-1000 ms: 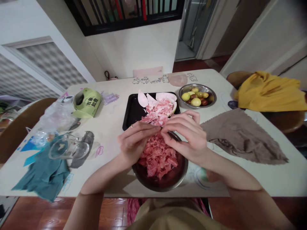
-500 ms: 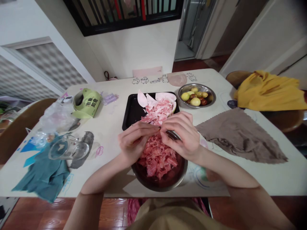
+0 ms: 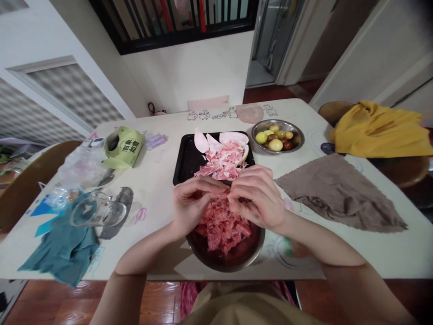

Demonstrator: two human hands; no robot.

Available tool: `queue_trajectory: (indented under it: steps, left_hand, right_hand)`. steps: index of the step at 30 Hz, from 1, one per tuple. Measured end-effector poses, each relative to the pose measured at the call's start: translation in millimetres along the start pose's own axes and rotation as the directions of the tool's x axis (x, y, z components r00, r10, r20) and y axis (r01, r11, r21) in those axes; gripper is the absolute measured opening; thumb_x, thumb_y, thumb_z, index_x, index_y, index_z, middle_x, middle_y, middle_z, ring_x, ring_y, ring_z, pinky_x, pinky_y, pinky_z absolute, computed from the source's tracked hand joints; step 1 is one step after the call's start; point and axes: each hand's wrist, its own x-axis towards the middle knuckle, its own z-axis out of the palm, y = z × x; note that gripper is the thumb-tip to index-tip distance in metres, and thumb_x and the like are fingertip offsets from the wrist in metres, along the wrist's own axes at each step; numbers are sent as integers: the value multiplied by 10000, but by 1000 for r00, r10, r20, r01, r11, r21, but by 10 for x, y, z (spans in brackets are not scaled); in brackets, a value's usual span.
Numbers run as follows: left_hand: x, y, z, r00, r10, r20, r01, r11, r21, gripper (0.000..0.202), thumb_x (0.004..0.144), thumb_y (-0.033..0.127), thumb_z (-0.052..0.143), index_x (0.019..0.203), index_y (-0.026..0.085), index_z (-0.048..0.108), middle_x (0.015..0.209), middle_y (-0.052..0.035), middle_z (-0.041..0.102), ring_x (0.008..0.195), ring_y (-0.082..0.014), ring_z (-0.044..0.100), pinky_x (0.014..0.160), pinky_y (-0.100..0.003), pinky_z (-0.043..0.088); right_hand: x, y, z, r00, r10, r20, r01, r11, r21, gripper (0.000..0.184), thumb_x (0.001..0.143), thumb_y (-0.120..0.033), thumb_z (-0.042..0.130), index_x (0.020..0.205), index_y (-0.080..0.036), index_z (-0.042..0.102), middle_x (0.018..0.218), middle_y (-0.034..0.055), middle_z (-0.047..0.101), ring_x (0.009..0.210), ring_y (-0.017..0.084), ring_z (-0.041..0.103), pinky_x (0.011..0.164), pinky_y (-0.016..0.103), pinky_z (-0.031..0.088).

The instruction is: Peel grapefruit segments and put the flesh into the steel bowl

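Observation:
Above the far rim of a steel bowl (image 3: 253, 258), my two hands meet with their fingertips almost touching. My left hand (image 3: 192, 198) is closed in a pinch, and my right hand (image 3: 257, 196) is closed opposite it. Between them is a small reddish piece of pomelo flesh (image 3: 223, 193), mostly covered by the fingers. Torn red pomelo flesh (image 3: 225, 228) fills the middle of the bowl. Behind my hands, a black tray (image 3: 187, 158) carries a heap of pale pink pomelo membranes (image 3: 223, 160) and thick white rind pieces (image 3: 233, 137).
A steel bowl of small green and brown fruit (image 3: 276, 140) stands behind on the right, near a brown cloth (image 3: 341, 194). Leftward lie a glass pitcher (image 3: 96, 212) on its side, a teal cloth (image 3: 64, 253), a green paper visor (image 3: 123, 146) and clear plastic bags (image 3: 81, 167).
Both hands have come slightly lower and nearer the bowl, and my left hand has shifted a little right. The reddish piece between the fingertips shows more now.

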Motion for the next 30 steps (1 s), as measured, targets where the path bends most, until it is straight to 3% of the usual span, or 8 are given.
queue_trajectory:
  steps: [5,11,16,20,23,27,30]
  left_hand:
    - [-25,-8,14,998,-60,-15,59,997,-42,82,838,253,815,794,204,766,777,-45,769,750,-160,734,730,-297,621]
    - [-37,12,-9,999,-40,1,40,993,-112,61,846,166,797,873,214,772,836,-42,782,778,-158,744,757,-303,631]
    - [-16,68,-7,1000,-27,-1,27,999,-36,108,841,121,790,894,212,766,880,-43,793,827,-155,752,776,-281,631]
    - [34,61,-2,984,-177,-8,176,982,-70,114,850,161,790,948,196,745,914,-48,782,851,-144,751,785,-252,633]
    - [70,10,-12,959,-284,2,279,941,-194,131,870,199,777,986,198,717,919,-32,769,833,-130,750,784,-245,642]
    - [90,-40,-31,930,-366,29,359,888,-289,98,889,207,758,975,200,712,890,-12,736,809,-99,725,761,-196,631]
    - [111,-34,-58,912,-405,68,407,865,-295,81,897,217,747,969,209,711,901,-12,731,824,-106,718,755,-204,633]
  right_hand:
    - [-23,16,-26,999,-5,47,5,1000,6,96,966,-292,614,909,-264,685,842,5,732,883,177,675,825,366,563]
    - [-45,13,-80,991,53,124,-49,998,-37,154,970,-354,609,864,-287,698,805,-2,739,835,186,681,815,385,543]
    - [-3,-53,-87,999,52,12,-51,997,-60,18,921,-251,663,916,-269,663,829,-13,757,817,171,694,821,367,514]
    - [36,21,-40,983,122,-135,-133,988,-76,102,892,-160,665,931,-247,628,840,-2,749,792,173,687,830,376,479]
    - [31,238,18,955,250,-160,-274,951,-145,103,916,-143,606,910,-246,615,836,-8,732,811,179,675,887,393,443]
    - [-79,650,130,905,423,46,-397,877,-270,190,921,-106,481,892,-223,627,885,28,734,877,213,651,919,414,403]
    - [-206,902,239,818,524,236,-424,828,-368,219,892,-97,481,918,-212,666,912,40,756,881,230,652,995,455,364]
